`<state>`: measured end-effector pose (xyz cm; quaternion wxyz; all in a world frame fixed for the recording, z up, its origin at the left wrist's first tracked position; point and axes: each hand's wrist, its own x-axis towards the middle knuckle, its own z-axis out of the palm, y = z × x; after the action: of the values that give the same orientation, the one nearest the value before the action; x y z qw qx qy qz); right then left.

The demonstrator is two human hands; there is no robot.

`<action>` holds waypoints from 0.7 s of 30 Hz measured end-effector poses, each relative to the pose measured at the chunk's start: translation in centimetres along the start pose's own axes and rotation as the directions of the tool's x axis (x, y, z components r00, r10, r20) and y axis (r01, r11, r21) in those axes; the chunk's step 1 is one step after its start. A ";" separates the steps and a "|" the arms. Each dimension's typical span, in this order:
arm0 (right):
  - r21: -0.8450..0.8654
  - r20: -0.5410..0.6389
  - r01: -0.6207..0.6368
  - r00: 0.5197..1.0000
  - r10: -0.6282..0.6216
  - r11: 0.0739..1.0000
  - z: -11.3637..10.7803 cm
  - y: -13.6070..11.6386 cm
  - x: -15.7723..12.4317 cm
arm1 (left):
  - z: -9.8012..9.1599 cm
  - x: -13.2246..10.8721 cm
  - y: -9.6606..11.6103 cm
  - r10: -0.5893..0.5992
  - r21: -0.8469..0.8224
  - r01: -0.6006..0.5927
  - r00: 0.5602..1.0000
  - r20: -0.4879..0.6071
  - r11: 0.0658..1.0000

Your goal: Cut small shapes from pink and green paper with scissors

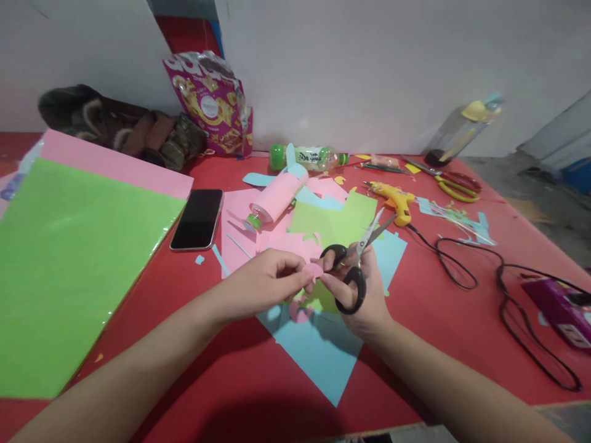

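My left hand (268, 280) pinches a small pink paper cut-out (314, 271) between thumb and fingers above the red table (415, 307). My right hand (364, 295) holds black-handled scissors (355, 258), fingers through the loops, blades pointing up and right. Its fingertips also touch the pink piece. Under both hands lie a light blue sheet (318, 351), green paper (337, 221) and pink paper scraps (300, 311).
Large green (69, 258) and pink (111, 163) sheets lie at left beside a phone (197, 218). A pink-wrapped bottle (274, 200), a yellow glue gun (397, 200) with black cord (508, 301), yellow-handled scissors (455, 184), a snack bag (215, 107) and a purple box (561, 307) surround the work area.
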<state>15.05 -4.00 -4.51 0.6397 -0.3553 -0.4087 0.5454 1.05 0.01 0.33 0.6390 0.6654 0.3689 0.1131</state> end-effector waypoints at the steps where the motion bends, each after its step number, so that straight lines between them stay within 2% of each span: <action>1: 0.009 0.000 0.009 1.000 -0.009 1.000 0.0 0.1 0.0 | 0.0 0.0 0.0 -0.006 0.005 0.006 1.000 -0.010 1.000; 12: 0.029 0.008 0.056 0.998 -0.056 0.998 -0.3 0.3 0.1 | -0.1 -0.1 -0.2 0.037 0.123 -0.025 0.995 -0.097 0.992; 21: 0.023 0.036 0.072 0.997 -0.072 0.997 -0.1 0.2 0.0 | 0.1 0.0 0.2 -0.016 0.045 0.016 1.000 -0.014 0.999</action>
<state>15.09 -3.93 -4.77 0.6551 -0.3233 -0.4271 0.5329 1.14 -0.07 0.47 0.6222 0.6759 0.3810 0.1042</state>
